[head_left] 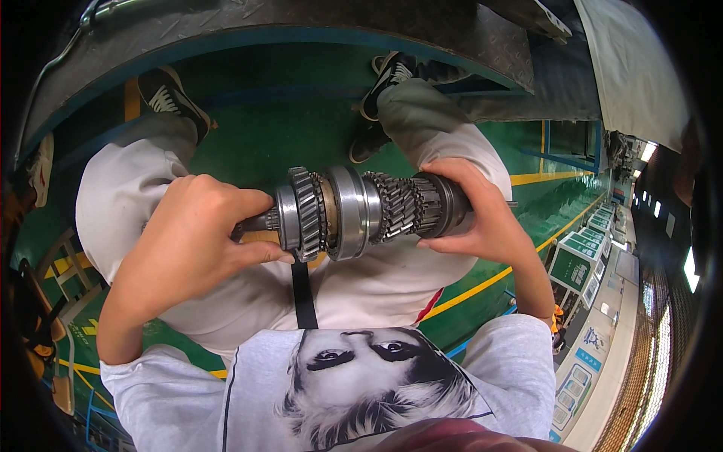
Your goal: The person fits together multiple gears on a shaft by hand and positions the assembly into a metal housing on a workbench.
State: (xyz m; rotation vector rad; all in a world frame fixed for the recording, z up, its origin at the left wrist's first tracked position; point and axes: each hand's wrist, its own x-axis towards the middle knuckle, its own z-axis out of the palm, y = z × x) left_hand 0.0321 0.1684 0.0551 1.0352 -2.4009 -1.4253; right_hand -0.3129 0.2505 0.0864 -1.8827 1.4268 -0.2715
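Between my two hands a metal gear shaft (354, 211) lies roughly level above my lap. Helical gears, a wide smooth ring and a narrow brass-coloured band sit along it. My left hand (207, 230) is closed round the thin splined end, thumb below and fingers above. At the thicker end, my right hand (471, 211) grips a dark grooved collar, fingers over the top and thumb underneath. The palm sides of both hands are hidden.
A dark metal bench with a tread-plate top (226, 22) runs across the far side. Another person in grey clothing (640, 68) is at the far right. Green floor with yellow lines (471, 294) lies below. Display boards (580, 260) line the right wall; a wooden chair (71, 264) stands left.
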